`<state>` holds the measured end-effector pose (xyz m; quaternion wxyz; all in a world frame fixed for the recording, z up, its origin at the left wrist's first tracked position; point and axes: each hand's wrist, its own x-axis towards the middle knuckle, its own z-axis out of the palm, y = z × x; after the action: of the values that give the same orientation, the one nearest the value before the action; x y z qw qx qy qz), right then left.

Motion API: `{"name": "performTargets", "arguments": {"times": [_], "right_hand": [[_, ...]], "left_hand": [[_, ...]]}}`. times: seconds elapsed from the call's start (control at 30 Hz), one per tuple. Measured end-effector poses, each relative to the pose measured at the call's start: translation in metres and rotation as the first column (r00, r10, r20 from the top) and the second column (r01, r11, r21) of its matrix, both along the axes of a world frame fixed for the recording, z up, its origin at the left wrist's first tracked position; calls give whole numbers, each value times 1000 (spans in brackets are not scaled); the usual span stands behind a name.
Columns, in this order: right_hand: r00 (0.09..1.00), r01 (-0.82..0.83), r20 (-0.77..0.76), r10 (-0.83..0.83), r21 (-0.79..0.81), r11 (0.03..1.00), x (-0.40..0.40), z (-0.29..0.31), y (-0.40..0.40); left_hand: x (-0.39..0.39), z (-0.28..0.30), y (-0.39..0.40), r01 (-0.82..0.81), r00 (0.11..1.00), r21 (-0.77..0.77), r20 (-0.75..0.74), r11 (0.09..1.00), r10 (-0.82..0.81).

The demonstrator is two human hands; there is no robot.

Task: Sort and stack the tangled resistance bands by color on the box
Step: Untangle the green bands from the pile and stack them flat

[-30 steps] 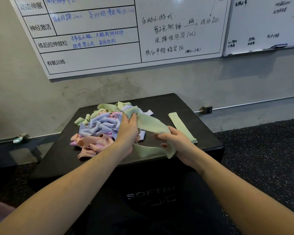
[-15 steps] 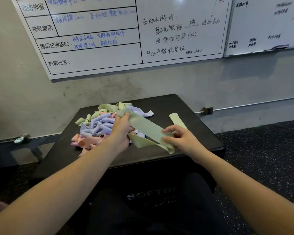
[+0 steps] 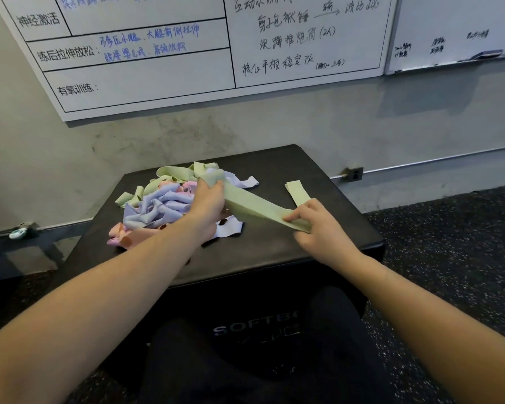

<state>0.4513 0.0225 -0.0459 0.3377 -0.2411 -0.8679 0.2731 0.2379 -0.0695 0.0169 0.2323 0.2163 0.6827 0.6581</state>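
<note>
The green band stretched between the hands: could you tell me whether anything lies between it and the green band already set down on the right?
Nothing visible does. Between the held green band and the flat green band lies only bare box top.

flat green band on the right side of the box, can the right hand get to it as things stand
Probably yes. The right hand is right beside the flat green band with nothing between them, but it is pinching the stretched green band that the left hand also grips, so it arrives carrying that.
</note>
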Motion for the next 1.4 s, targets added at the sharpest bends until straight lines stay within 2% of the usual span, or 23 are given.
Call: {"name": "performTargets", "arguments": {"times": [0.03, 0.13, 0.27, 0.4, 0.57, 0.7, 0.8, 0.9, 0.97, 1.03, 1.13, 1.27, 1.4], "right_hand": [[999, 6, -32, -4, 68, 998, 0, -3, 4], [998, 58, 23, -66, 270, 961, 5, -4, 16], [997, -67, 51, 57, 238, 969, 17, 0, 31], [993, -107, 75, 93, 214, 971, 25, 1, 45], [969, -248, 99, 228, 460, 852, 32, -13, 75], [976, -216, 87, 202, 559, 801, 41, -19, 97], [989, -134, 21, 149, 579, 804, 46, -24, 115], [978, -201, 80, 194, 618, 760, 52, -29, 134], [975, -220, 115, 190, 613, 759, 55, -34, 146], [979, -204, 107, 174, 564, 800, 55, -41, 158], [988, -156, 68, 141, 462, 873, 52, -48, 170], [994, -107, 20, 108, 388, 915, 46, -59, 181], [977, -214, 127, 174, 497, 841, 35, -80, 194]], "left_hand": [[-2, -1, 5, 10, 1000, 13, 23, 1000, -11], [-8, -1, 20, 77, 993, 45, 84, 996, -81], [-21, -6, 49, 164, 972, 53, 163, 985, -171], [-26, 2, 72, 62, 959, 68, 273, 996, -78], [-21, 3, 103, 34, 944, 31, 327, 999, -42], [-20, 3, 142, 141, 936, 0, 325, 990, -133], [-14, -1, 170, 202, 945, -83, 277, 976, -172], [-17, -12, 198, 229, 951, -162, 248, 960, -185], [-23, -19, 217, 224, 949, -151, 261, 963, -180], [-21, -23, 232, 211, 944, -114, 282, 971, -172], [-20, -33, 255, 145, 946, -154, 310, 977, -92], [-20, -49, 285, 106, 945, -169, 323, 980, -47], [-24, -72, 307, 148, 977, -250, 188, 957, -102]]}}
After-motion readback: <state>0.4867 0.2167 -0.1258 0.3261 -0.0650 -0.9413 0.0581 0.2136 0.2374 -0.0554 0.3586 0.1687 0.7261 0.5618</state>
